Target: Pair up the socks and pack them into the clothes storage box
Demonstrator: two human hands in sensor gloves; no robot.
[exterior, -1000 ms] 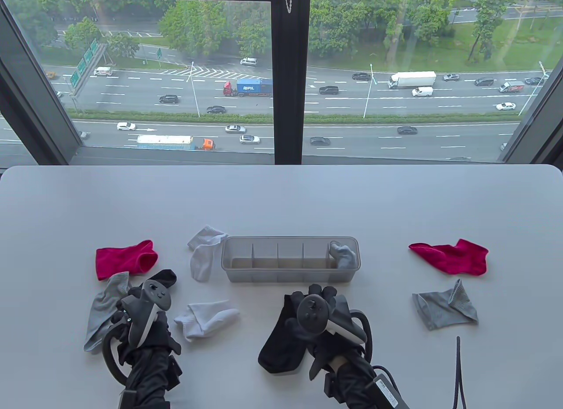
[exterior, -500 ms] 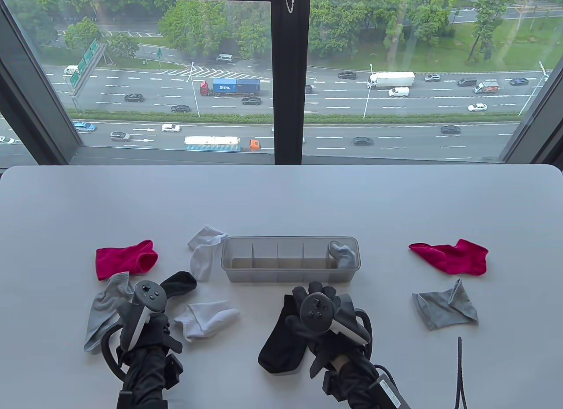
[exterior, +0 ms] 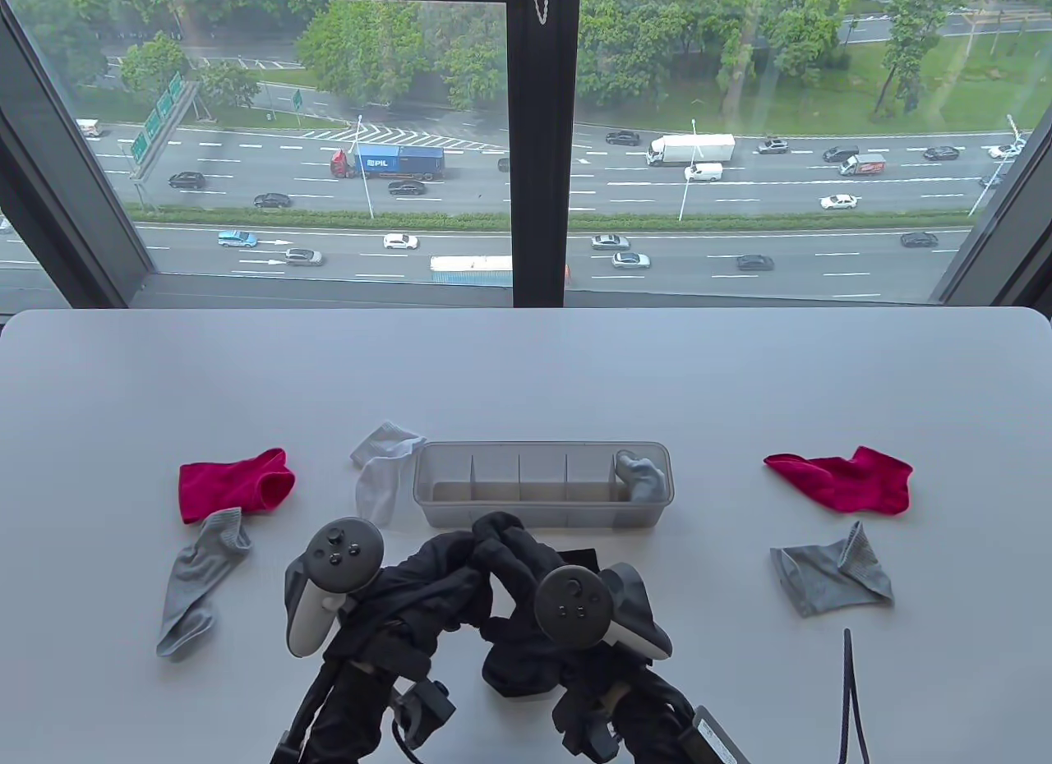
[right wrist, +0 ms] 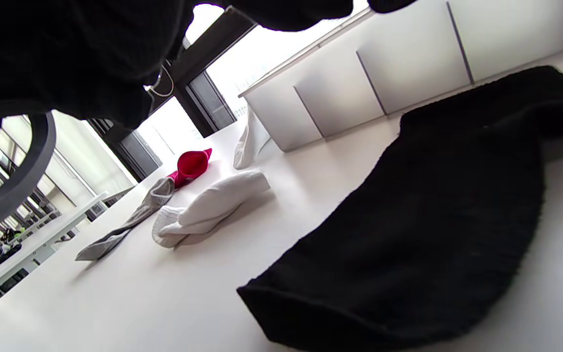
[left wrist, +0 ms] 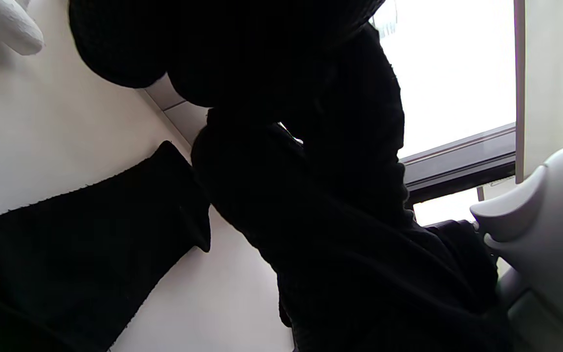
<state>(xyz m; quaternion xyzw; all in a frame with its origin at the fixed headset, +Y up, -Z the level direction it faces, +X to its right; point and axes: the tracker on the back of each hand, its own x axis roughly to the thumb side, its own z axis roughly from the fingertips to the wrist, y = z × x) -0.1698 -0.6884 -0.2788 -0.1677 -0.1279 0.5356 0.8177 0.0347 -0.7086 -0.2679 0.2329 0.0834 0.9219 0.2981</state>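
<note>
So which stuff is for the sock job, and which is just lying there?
For the job: black socks, red socks, grey socks, white socks, box, both hands.

Just lying there: cable, table.

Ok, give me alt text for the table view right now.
Both gloved hands, left and right, meet over black socks just in front of the divided storage box. Red, grey and white socks lie scattered on the white table.

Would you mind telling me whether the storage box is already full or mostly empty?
Mostly empty. The storage box holds only a grey sock bundle in its rightmost compartment; the other compartments show bare floor in the table view.
</note>
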